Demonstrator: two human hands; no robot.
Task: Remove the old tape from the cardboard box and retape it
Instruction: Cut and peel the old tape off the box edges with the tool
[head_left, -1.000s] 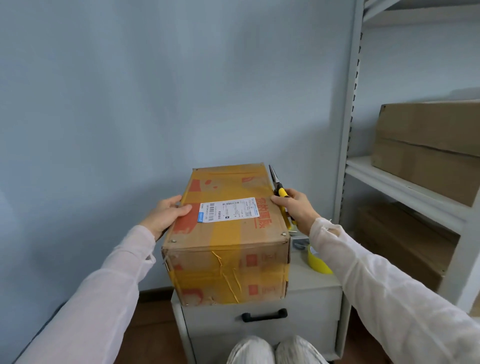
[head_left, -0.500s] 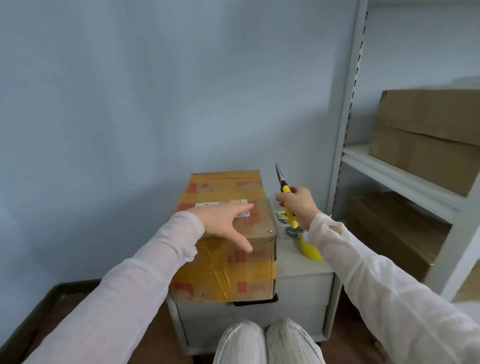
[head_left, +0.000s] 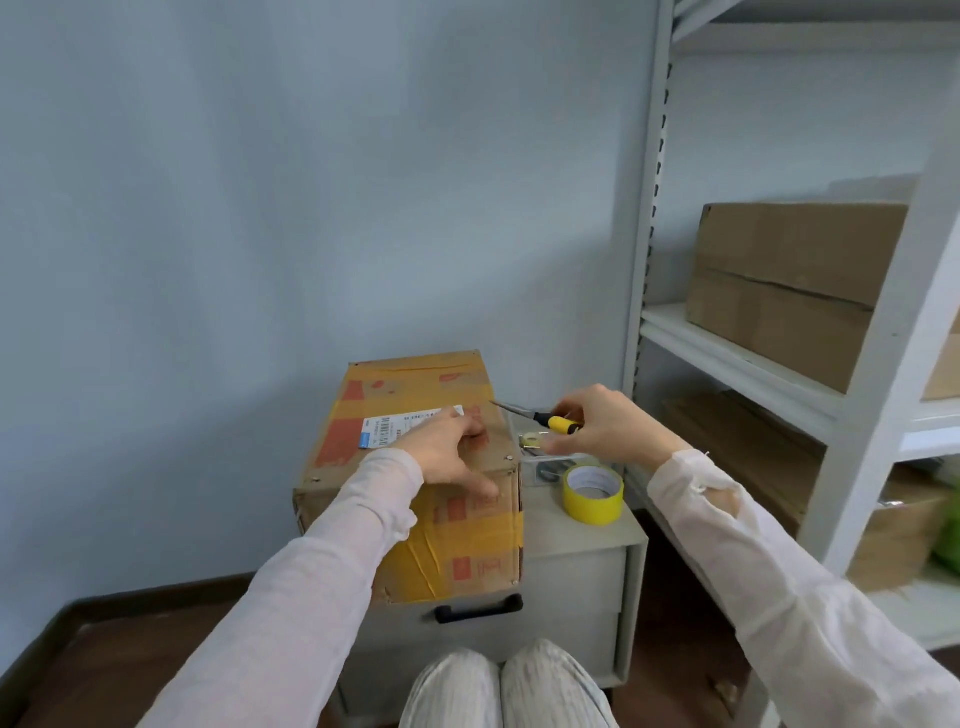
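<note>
A cardboard box (head_left: 415, 395) wrapped in old yellow tape, with a white shipping label, stands on a small grey drawer cabinet (head_left: 576, 561). My left hand (head_left: 449, 452) rests on the box's top near corner, fingers spread, thumb over the front face. My right hand (head_left: 605, 423) grips a yellow-and-black handled cutting tool (head_left: 550, 422) just right of the box, its blade pointing left toward the box's top edge. A roll of yellow tape (head_left: 593, 493) lies on the cabinet below my right hand.
A small clear container with metal bits (head_left: 540, 452) sits between the box and the tape roll. A white metal shelf rack (head_left: 727, 358) at right carries plain cardboard boxes (head_left: 789, 280). A blue wall stands behind. My knees (head_left: 504, 691) are at the bottom.
My left hand moved from the box's left side onto its top near corner. My right hand tipped the tool from pointing upward to pointing left. The view shifted left, uncovering the tape roll.
</note>
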